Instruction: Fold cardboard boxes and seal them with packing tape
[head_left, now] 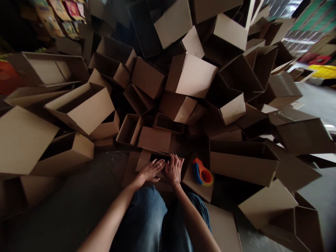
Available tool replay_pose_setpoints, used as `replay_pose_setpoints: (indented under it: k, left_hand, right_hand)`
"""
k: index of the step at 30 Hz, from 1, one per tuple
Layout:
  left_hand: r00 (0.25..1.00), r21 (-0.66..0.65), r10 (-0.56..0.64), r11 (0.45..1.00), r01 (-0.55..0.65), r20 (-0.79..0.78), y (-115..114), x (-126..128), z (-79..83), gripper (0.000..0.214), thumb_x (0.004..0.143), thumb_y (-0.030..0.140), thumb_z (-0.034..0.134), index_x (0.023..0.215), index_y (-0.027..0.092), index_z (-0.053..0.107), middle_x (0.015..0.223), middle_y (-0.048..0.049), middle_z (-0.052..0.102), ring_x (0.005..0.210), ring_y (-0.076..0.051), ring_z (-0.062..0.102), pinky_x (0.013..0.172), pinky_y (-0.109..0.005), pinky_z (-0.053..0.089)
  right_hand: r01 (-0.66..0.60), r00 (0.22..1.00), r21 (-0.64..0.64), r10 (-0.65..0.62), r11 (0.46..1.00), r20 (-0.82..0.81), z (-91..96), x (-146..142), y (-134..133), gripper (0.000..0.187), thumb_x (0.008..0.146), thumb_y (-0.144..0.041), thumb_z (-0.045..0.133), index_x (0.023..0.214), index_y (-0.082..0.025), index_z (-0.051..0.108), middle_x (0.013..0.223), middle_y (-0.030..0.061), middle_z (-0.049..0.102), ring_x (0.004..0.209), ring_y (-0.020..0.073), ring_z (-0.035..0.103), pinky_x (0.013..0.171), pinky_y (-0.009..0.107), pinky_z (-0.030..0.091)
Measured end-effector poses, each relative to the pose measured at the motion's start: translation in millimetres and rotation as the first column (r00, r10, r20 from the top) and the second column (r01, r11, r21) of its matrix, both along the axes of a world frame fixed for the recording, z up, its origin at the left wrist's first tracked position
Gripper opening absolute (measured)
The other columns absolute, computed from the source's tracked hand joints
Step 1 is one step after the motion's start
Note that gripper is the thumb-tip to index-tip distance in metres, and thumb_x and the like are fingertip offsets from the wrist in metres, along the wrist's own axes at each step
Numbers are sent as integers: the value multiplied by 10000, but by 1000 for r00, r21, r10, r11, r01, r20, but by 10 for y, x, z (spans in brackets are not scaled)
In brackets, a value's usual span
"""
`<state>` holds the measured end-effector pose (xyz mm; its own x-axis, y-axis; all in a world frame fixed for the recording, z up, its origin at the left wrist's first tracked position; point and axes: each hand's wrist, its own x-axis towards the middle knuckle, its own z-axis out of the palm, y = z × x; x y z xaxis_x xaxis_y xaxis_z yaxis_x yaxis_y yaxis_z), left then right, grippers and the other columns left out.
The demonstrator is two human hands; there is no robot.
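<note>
My left hand [151,170] and my right hand [174,169] lie side by side, fingers stretched out flat, pressing on the flaps of a small brown cardboard box [154,140] on the floor just in front of my knees. Neither hand holds anything. An orange and blue tape dispenser [201,172] rests on a cardboard sheet just to the right of my right hand.
A large heap of open brown cardboard boxes [191,75] rises all around, from left to right. A long open box [243,162] lies right of the dispenser. Bare grey floor [317,101] shows at far right, with coloured packaging [56,17] at upper left.
</note>
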<state>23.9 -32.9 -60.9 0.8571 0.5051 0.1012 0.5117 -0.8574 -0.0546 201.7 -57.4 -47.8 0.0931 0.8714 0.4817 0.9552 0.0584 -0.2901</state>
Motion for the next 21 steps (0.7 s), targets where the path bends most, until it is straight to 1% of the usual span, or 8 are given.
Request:
replay_pose_setpoints:
  k: [3,5,7,9,12,17,19,21]
  left_hand:
    - [1000,24,-17,1000,16,6,7,0,1,916,879,556,534,1550,28,202,1569,-199,357,1509,-259,188,1215,-432,106]
    - [1000,32,-23,999,22,10,10,-7,3,928,874,562,545,1552,33,196,1569,-192,361,1513,-250,172,1213,-426,122]
    - [999,32,-28,999,28,16,11,-16,12,922,874,560,552,1560,61,189,1576,-176,356,1514,-245,170,1210,-416,142]
    - [999,20,-37,999,37,17,11,-23,29,891,882,554,549,1563,95,203,1583,-160,350,1506,-245,198,1206,-410,160]
    - [999,1,-53,999,53,8,9,-30,58,801,905,531,532,1547,133,266,1575,-146,368,1473,-245,286,1204,-413,178]
    - [992,41,-129,991,129,5,-1,-45,60,651,948,445,498,1517,178,326,1559,-126,398,1440,-225,349,1175,-395,243]
    - [992,69,-126,990,124,27,-8,-41,41,659,955,450,484,1521,162,312,1565,-139,384,1448,-229,334,1170,-393,246]
    - [995,87,-79,994,73,65,-17,-29,29,732,948,514,470,1532,115,282,1573,-174,357,1464,-255,303,1174,-405,230]
  right_hand:
    - [12,999,33,-13,999,38,17,-3,-11,426,970,-254,360,1328,-68,497,1280,169,592,1288,274,444,1184,545,149]
    - [20,998,38,-22,999,58,28,2,-22,391,970,-260,373,1275,-82,542,1223,158,616,1226,273,478,1158,519,203]
    - [31,997,19,-32,999,72,34,11,-34,332,972,-278,389,1150,-107,611,1102,146,643,1103,273,523,1071,478,308]
    - [43,996,-6,-43,999,80,34,22,-45,302,977,-289,389,984,-136,649,959,129,643,949,263,536,925,424,382]
    - [47,995,-16,-46,999,89,29,36,-48,333,988,-286,371,813,-171,630,843,103,621,826,242,508,796,367,374]
    - [18,996,-13,-17,1000,93,26,57,-35,336,994,-267,384,755,-189,607,795,68,608,800,217,490,760,323,339]
    - [8,996,-17,-7,1000,85,20,66,-34,339,996,-260,391,743,-190,605,787,61,604,797,207,489,763,312,336]
    - [-3,997,-26,5,1000,73,14,74,-38,346,1000,-262,398,736,-191,609,785,57,603,797,198,492,774,303,339]
